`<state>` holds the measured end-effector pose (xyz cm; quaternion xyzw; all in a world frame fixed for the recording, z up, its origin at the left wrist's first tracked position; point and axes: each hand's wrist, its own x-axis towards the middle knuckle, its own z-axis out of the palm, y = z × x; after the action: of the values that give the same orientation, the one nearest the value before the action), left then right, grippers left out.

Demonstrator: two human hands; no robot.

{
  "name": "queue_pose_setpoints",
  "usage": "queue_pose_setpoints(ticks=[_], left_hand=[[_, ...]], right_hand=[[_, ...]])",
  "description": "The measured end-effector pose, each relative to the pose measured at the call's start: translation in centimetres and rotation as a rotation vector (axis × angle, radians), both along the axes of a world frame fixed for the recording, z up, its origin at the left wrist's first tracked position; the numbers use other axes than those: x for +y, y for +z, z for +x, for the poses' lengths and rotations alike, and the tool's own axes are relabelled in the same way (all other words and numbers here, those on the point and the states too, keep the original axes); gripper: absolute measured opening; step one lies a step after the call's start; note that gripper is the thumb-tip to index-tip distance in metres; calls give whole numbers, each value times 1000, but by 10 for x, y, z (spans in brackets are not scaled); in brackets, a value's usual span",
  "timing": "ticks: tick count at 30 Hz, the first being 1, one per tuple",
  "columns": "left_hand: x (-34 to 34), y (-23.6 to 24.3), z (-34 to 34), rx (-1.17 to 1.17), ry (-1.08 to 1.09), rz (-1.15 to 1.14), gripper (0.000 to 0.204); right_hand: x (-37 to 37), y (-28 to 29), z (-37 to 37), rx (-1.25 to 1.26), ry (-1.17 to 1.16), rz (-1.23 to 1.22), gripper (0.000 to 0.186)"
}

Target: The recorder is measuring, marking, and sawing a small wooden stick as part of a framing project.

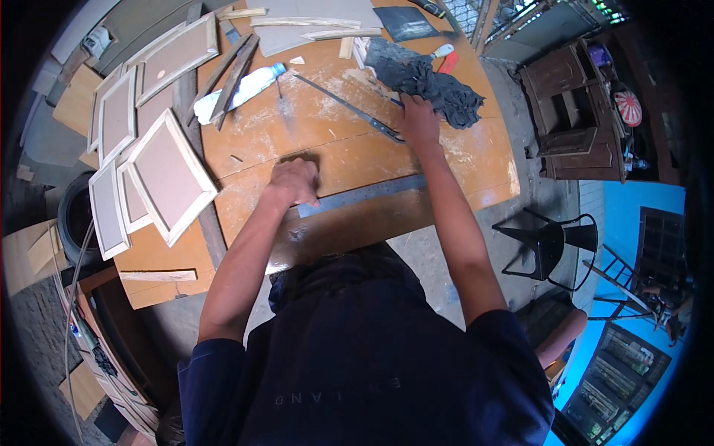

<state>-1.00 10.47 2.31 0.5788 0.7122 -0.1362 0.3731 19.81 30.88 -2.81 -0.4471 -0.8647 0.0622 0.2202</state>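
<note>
My left hand [295,181] rests on the orange-brown tabletop, its fingers curled in and its thumb by the left end of a grey metal ruler [364,195]. What is under those fingers, if anything, is hidden. Farther right, my right hand [420,120] is closed at the edge of a crumpled black cloth [428,80]. A thin, dark blue pencil-like stick [392,99] pokes out from its fingers. Just left of that hand lies a narrow saw [349,108] with a dark handle, its blade slanting away to the far left.
Pale wooden frames [172,178] with panels are stacked at the left. A bottle [242,93] lies under dark wood strips. Beyond the cloth is a white-handled scraper [442,50]. Wood offcuts [305,23] lie at the back. A black chair [547,241] stands right of the table.
</note>
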Motion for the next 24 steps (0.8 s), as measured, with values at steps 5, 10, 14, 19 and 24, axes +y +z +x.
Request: queue_pose_setpoints(ticks=[5,10,14,19,24], left_hand=[[6,-2,0,42,-65,71,57],[16,8,-3,37,-123,19,58],[23,16,0,71,-170,-113,69],[24,5,2,83,-235,-17,68],[9,1,0,56,-251,89,64]], right_hand=[[9,-24,-5,-285,-222,-73,22],[-9,11,-12,-90,-231,0,14],[-127,48,-10,381,-53,-242,10],[-271,51,-9,316,23,-633,21],[-304,18,-31,322,163,-466,24]])
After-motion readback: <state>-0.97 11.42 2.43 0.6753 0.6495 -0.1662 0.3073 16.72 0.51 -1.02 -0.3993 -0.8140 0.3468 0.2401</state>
